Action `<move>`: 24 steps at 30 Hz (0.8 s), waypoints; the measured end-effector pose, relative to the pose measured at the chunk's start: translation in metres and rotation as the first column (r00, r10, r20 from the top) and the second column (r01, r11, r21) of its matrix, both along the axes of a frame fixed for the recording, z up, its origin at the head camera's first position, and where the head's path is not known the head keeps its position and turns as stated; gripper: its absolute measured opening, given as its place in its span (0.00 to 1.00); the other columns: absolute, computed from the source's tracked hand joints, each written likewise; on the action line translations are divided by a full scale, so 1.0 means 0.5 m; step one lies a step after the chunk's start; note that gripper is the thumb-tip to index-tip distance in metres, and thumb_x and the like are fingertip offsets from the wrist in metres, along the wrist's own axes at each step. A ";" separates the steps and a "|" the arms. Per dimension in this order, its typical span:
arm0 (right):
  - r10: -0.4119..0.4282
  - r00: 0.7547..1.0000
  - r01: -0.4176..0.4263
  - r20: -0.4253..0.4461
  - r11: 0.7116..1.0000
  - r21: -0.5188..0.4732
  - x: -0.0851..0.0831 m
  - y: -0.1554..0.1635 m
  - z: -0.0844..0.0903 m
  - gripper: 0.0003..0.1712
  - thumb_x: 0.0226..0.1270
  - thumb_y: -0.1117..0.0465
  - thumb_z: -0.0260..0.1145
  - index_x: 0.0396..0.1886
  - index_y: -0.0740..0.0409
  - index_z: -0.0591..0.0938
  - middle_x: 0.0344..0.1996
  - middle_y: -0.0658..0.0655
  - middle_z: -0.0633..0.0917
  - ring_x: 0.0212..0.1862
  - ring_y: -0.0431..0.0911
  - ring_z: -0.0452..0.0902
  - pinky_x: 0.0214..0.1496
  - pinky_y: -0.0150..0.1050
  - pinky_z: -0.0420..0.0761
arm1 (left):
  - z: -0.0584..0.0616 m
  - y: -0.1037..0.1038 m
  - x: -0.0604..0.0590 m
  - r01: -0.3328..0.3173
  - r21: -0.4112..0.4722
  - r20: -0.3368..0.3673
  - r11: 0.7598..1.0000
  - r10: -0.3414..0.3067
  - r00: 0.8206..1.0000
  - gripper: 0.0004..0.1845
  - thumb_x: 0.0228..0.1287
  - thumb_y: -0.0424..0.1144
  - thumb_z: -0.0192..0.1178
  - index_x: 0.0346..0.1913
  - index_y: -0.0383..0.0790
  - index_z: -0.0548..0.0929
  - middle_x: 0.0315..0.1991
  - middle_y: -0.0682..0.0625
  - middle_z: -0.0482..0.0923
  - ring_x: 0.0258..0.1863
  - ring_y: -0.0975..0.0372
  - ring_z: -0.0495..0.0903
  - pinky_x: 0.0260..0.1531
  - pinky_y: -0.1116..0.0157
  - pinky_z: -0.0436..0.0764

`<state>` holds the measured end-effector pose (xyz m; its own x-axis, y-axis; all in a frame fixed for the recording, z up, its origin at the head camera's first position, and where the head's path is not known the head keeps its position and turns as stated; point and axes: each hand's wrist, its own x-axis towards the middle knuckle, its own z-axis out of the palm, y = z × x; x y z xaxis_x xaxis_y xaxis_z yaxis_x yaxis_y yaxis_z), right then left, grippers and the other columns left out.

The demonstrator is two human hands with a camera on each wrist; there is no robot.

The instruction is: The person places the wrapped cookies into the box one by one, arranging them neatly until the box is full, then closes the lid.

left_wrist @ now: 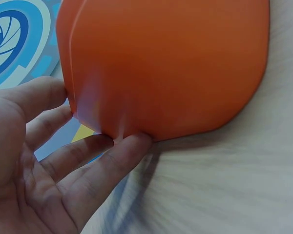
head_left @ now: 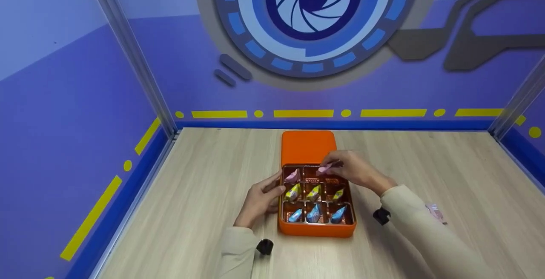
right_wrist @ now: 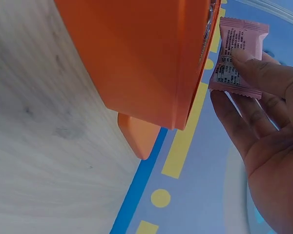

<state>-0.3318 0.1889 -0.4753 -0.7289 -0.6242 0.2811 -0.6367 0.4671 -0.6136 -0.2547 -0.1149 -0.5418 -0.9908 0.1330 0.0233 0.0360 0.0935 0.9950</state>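
The box (head_left: 317, 228) is steadied by the flat left hand (head_left: 259, 200) while a pink sachet (head_left: 325, 168) is pinched above its rear compartments by the right hand (head_left: 355, 170).

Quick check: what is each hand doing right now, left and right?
Left hand: open, straight fingers resting against the side of the orange box.
Right hand: pinching a pink candy packet above the box.

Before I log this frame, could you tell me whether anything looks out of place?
One pink sweet lies loose on the table, right of the right sleeve and away from the orange box. Nothing else stands out.
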 end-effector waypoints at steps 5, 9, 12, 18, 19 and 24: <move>0.028 0.999 -0.028 0.035 1.000 0.000 -0.006 -0.008 0.002 0.10 0.71 0.74 0.72 0.48 0.61 0.90 0.43 0.56 0.90 0.47 0.53 0.88 0.53 0.50 0.87 | 0.001 0.000 0.001 0.009 0.005 0.005 1.000 -0.009 1.000 0.30 0.76 0.44 0.68 0.78 0.50 0.76 0.75 0.33 0.69 0.59 0.50 0.84 0.36 0.55 0.90; 0.039 0.999 -0.039 0.037 0.999 0.017 -0.009 -0.015 0.001 0.10 0.70 0.74 0.72 0.48 0.61 0.89 0.42 0.55 0.90 0.46 0.52 0.88 0.51 0.48 0.88 | 0.002 -0.001 0.001 0.018 0.007 0.007 1.000 -0.018 1.000 0.30 0.77 0.43 0.67 0.78 0.50 0.75 0.75 0.34 0.69 0.63 0.48 0.82 0.38 0.55 0.90; 0.025 0.999 -0.027 0.028 0.998 0.053 -0.007 -0.020 0.004 0.10 0.71 0.72 0.72 0.47 0.58 0.90 0.42 0.52 0.90 0.46 0.49 0.88 0.51 0.48 0.88 | 0.001 -0.001 0.000 0.015 0.008 0.013 1.000 -0.015 1.000 0.30 0.77 0.43 0.67 0.78 0.50 0.75 0.74 0.33 0.70 0.58 0.50 0.85 0.36 0.55 0.90; 0.025 0.999 -0.027 0.035 0.996 0.080 -0.004 -0.029 0.007 0.09 0.72 0.71 0.72 0.47 0.57 0.90 0.42 0.51 0.90 0.46 0.48 0.86 0.52 0.49 0.87 | -0.002 -0.002 0.000 0.010 -0.007 0.018 1.000 -0.010 1.000 0.30 0.76 0.44 0.68 0.78 0.51 0.75 0.74 0.33 0.70 0.53 0.52 0.88 0.35 0.55 0.90; 0.027 0.999 -0.030 0.039 0.996 0.080 -0.004 -0.030 0.007 0.09 0.72 0.71 0.72 0.48 0.57 0.90 0.42 0.51 0.90 0.46 0.48 0.86 0.52 0.50 0.87 | -0.002 -0.002 -0.001 0.010 -0.007 0.021 1.000 -0.009 1.000 0.30 0.76 0.44 0.68 0.78 0.51 0.75 0.74 0.33 0.70 0.53 0.52 0.88 0.35 0.56 0.90; 0.030 0.999 -0.033 0.040 0.996 0.083 -0.008 -0.035 0.007 0.09 0.72 0.71 0.72 0.47 0.58 0.90 0.42 0.51 0.90 0.47 0.49 0.86 0.53 0.50 0.87 | -0.004 -0.002 0.000 0.006 -0.009 0.022 1.000 -0.006 1.000 0.30 0.76 0.45 0.68 0.78 0.52 0.75 0.74 0.32 0.70 0.56 0.52 0.87 0.35 0.56 0.90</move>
